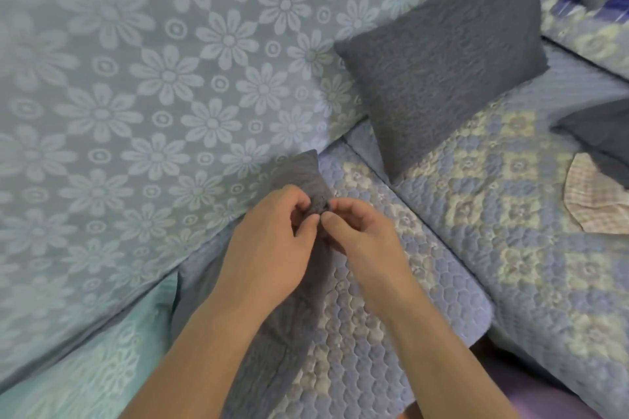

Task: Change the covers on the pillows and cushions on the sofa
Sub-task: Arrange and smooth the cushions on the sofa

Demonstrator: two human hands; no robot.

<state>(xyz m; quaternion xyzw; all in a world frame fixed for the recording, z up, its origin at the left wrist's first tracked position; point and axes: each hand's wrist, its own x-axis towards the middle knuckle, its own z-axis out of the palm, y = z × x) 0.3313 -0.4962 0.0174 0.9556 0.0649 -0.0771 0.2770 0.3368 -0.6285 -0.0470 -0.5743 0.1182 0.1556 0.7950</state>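
Near sofa (374,333) centre: left hand (272,248), right hand (360,235) fingers pinching grey cover (303,173) edge; fabric risking slipping, bunching.

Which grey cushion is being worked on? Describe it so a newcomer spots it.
Start at the floral sofa back on the left. At its foot, on the quilted seat cover, lies a grey cushion. Unlike the propped grey cushion to its right, the left hand and right hand pinch this one's edge.
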